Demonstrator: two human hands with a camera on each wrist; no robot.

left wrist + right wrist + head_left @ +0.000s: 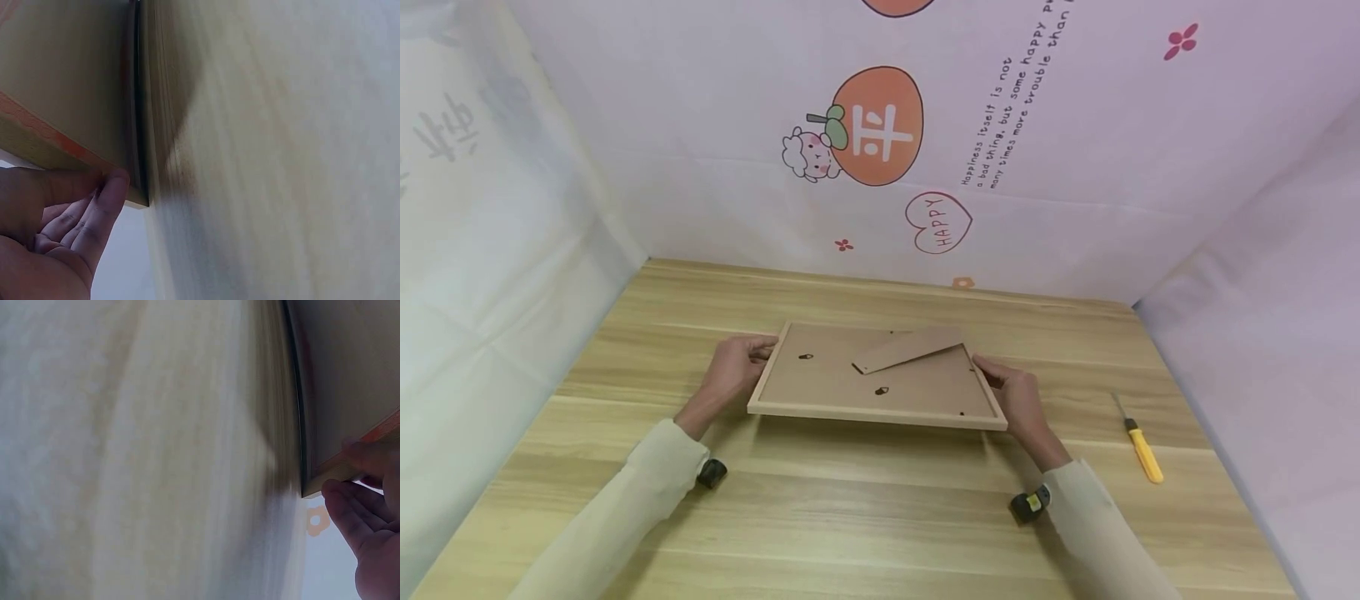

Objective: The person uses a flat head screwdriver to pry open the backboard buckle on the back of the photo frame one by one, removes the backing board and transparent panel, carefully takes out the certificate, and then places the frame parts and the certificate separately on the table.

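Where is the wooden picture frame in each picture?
Head: the light wooden picture frame lies back-up mid-table, held between the left hand and right hand.
Left wrist: its corner at upper left.
Right wrist: its corner at upper right.
Shared landmark: the pale wood-grain table.

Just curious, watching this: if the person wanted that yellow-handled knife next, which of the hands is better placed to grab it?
Probably the right hand. The yellow-handled knife lies on the table on the right, past the picture frame that both hands grip. The left hand holds the frame's opposite edge and would have to cross over it.
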